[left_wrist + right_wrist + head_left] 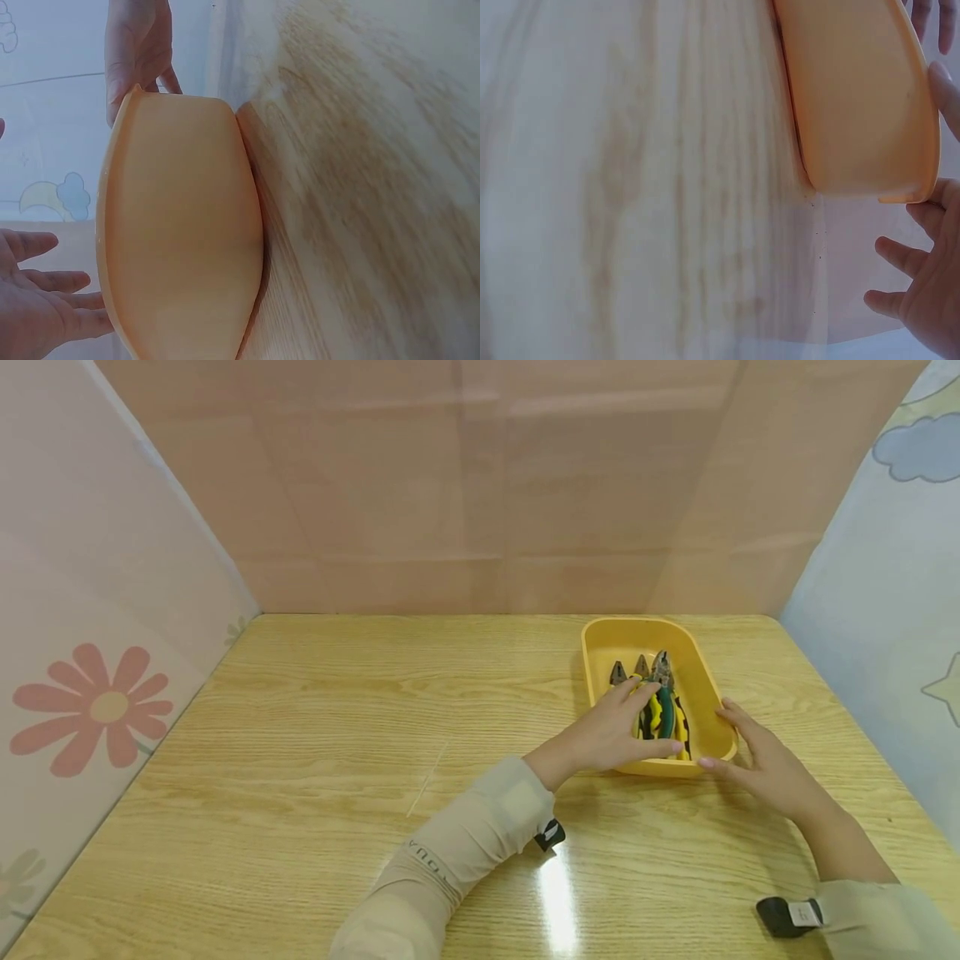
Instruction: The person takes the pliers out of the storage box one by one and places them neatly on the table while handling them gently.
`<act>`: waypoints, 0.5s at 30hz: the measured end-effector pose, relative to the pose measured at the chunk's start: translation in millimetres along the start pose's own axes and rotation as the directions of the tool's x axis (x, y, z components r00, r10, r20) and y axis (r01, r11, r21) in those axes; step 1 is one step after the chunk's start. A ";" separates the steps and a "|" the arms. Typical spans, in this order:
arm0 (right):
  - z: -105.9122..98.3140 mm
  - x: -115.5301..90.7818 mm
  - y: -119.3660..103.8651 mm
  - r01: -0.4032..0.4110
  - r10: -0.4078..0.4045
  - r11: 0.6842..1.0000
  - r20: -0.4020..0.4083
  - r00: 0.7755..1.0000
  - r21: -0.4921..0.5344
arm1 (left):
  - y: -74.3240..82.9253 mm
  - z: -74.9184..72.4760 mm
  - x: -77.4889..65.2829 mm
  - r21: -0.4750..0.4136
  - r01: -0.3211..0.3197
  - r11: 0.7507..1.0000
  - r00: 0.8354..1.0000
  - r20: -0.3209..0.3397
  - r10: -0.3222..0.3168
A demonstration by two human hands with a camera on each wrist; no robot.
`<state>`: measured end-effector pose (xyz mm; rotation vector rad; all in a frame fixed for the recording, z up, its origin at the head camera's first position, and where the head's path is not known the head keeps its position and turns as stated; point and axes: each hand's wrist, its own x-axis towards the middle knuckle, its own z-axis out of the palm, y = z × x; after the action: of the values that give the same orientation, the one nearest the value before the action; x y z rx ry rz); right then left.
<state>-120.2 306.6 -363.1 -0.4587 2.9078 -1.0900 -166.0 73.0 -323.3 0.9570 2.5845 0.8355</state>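
Observation:
A yellow plastic tray (712,727) stands on the right half of the table with several pairs of pliers in it. One pair of pliers (666,710) has green handles, and others show yellow-and-black handles (682,727). My left hand (618,727) hovers over the tray's near left side, fingers extended above the pliers and partly covering them; whether it touches them I cannot tell. At the near right corner, my right hand (765,768) touches the rim with thumb and forefinger, its other fingers spread. In the right wrist view, those spread fingers (907,259) lie outside the tray's wall (862,97).
The wooden table (315,735) extends left and in front of the tray. A brownish panel (480,485) closes off the back. Patterned side panels stand at the left (105,568) and right (877,593). Black wrist devices (787,917) are strapped below both hands.

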 end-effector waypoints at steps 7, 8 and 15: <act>0.4 -0.6 0.7 -0.001 0.001 1.000 0.002 1.000 0.013 | 0.5 0.5 1.7 0.016 0.021 1.000 1.000 0.013 -0.021; 0.7 -0.9 0.8 -0.004 0.004 1.000 0.004 1.000 0.017 | 0.4 0.6 2.0 0.016 0.023 1.000 1.000 0.017 -0.023; 1.0 -1.3 1.5 -0.017 0.017 1.000 0.003 1.000 0.022 | -0.6 3.3 7.2 0.023 0.036 0.999 0.998 0.043 -0.037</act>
<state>-119.3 307.4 -364.9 -0.4331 2.8889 -1.1172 -170.3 78.9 -326.6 0.9204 2.5714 0.7689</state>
